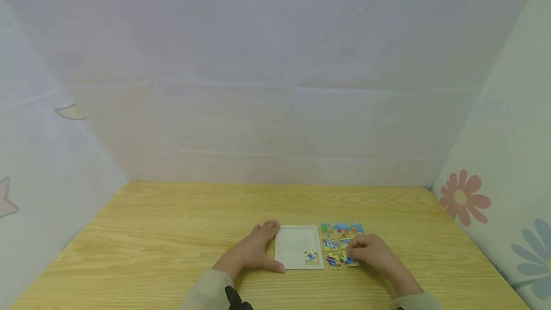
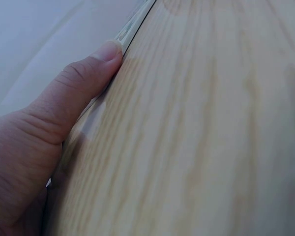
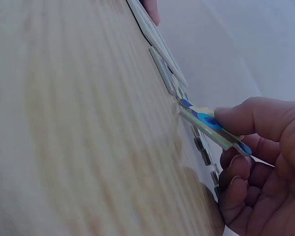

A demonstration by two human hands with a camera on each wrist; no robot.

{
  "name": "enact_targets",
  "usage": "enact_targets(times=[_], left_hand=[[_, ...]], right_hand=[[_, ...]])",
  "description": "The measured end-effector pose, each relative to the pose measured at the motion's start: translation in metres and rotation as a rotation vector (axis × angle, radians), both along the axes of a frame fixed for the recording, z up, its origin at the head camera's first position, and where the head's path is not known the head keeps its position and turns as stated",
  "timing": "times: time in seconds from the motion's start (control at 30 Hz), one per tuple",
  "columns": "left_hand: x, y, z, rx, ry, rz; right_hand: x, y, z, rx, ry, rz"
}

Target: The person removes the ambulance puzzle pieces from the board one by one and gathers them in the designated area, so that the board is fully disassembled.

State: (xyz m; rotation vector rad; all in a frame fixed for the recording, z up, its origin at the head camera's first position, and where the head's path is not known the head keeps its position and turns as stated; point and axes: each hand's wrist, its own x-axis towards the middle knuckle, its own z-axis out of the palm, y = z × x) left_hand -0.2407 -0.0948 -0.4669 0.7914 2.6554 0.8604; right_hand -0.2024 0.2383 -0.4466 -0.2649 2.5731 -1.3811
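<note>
A white puzzle tray [image 1: 295,247] lies on the table with one colourful puzzle piece [image 1: 311,256] in its lower right corner. My left hand [image 1: 256,249] rests along the tray's left side, fingers stretched at the upper corner and thumb at the lower edge. In the left wrist view that thumb [image 2: 83,78] touches the tray's edge. My right hand [image 1: 371,251] pinches a puzzle piece [image 3: 211,127] with a blue round mark between thumb and fingers. The right wrist view shows this piece tilted, one side raised. Several other loose pieces [image 1: 331,245] lie right of the tray.
The wood-grain table [image 1: 172,224] extends to both sides and behind the tray. A pale cloth backdrop [image 1: 275,109] stands along its far edge. A cloth with printed flowers [image 1: 473,157] borders the right side, and another pale cloth [image 1: 47,166] the left.
</note>
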Motion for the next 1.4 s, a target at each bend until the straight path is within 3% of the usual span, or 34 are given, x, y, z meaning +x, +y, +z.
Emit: enact_targets(times=[0.47, 0.77, 0.93, 1.4], left_hand=[[-0.002, -0.001, 0.000, -0.004, 0.001, 0.003], [0.000, -0.001, 0.001, -0.007, -0.006, 0.002], [0.000, -0.001, 0.001, -0.009, 0.003, 0.002], [0.000, 0.000, -0.001, -0.026, 0.014, 0.008]], right_hand=[[0.004, -0.007, 0.002, 0.150, 0.114, -0.037], [0.004, -0.011, 0.006, 0.212, 0.099, -0.177], [0.001, -0.015, 0.017, 0.247, 0.193, -0.168], [-0.005, -0.042, 0.039, 0.134, 0.198, -0.178]])
